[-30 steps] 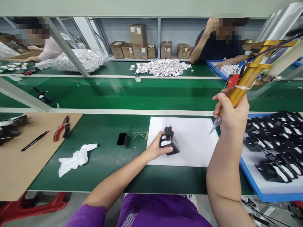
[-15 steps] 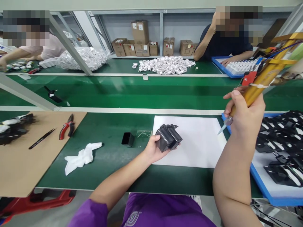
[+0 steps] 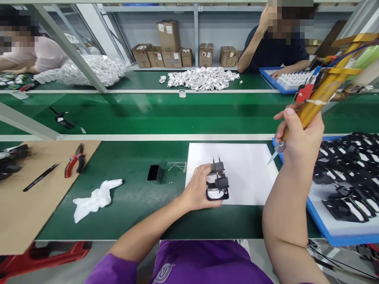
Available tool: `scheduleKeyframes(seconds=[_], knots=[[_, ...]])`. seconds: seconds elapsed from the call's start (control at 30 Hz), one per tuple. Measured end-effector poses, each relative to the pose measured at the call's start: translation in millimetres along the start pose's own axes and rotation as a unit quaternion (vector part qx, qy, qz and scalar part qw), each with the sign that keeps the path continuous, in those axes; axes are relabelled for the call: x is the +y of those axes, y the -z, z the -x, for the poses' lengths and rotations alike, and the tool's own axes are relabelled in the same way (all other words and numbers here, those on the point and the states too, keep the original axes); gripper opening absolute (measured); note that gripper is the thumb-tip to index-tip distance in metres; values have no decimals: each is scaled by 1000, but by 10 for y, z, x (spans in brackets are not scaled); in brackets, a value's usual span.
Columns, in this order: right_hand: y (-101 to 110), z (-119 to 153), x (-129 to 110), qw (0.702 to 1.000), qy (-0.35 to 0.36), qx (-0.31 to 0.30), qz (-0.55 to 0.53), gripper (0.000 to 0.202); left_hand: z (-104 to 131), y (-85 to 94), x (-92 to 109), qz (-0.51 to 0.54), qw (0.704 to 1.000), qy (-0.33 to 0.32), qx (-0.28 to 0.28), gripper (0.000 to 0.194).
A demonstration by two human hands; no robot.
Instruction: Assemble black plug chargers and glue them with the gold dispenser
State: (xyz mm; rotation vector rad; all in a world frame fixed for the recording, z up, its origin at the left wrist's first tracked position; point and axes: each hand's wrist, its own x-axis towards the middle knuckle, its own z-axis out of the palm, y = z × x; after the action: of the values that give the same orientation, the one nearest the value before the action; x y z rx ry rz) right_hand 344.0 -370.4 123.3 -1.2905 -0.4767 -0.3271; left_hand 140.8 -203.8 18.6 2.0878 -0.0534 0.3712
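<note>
Left fingers (image 3: 203, 170): clamped round black plugs (image 3: 222, 183)
Right fingers (image 3: 293, 118): wrapped on yellow tool (image 3: 319, 92)
Plugs: likely light, stiff, slick; grip housings (image 3: 219, 167), spare pins (image 3: 219, 158)

Red-handled pliers (image 3: 74, 161) and tweezers (image 3: 40, 177) on brown board (image 3: 32, 221), crumpled white cloth (image 3: 96, 200) on desk (image 3: 139, 156), cardboard boxes (image 3: 172, 58) on rear shelf (image 3: 189, 68).

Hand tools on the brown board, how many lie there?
2: the black tweezers near the middle and the red-and-black pliers towards the far right corner. The dark pile at the left edge may hide more.
</note>
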Motion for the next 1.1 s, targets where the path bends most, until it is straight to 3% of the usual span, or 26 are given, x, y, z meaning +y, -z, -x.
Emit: scheduleKeyframes(seconds=[0.07, 0.1, 0.2, 0.3, 0.4, 0.47, 0.77, 1.1], knots=[[1, -1, -1, 1000, 2, 1, 0, 18, -12, -16, -3, 130, 988, 85, -2, 80], [3, -2, 0, 1000, 3, 1, 1, 17, -20, -25, -2, 223, 966, 132, 0, 77], [10, -6, 5, 1000, 7, -2, 8, 17, -41, -45, 32, 500, 835, 229, 2, 65], [17, -10, 12, 1000, 15, -2, 22, 18, -48, -42, 108, 660, 705, 258, 0, 58], [23, -11, 17, 999, 20, 2, 26, 20, -48, -25, 167, 723, 640, 259, 18, 52], [26, -13, 20, 1000, 20, 2, 22, 22, -50, -17, 175, 735, 626, 258, 21, 54], [30, -21, 33, 1000, 24, 0, 17, 20, -18, -17, 129, 747, 614, 253, -7, 66], [25, -15, 22, 999, 20, 3, 27, 19, -12, -11, 123, 733, 629, 259, -22, 67]])
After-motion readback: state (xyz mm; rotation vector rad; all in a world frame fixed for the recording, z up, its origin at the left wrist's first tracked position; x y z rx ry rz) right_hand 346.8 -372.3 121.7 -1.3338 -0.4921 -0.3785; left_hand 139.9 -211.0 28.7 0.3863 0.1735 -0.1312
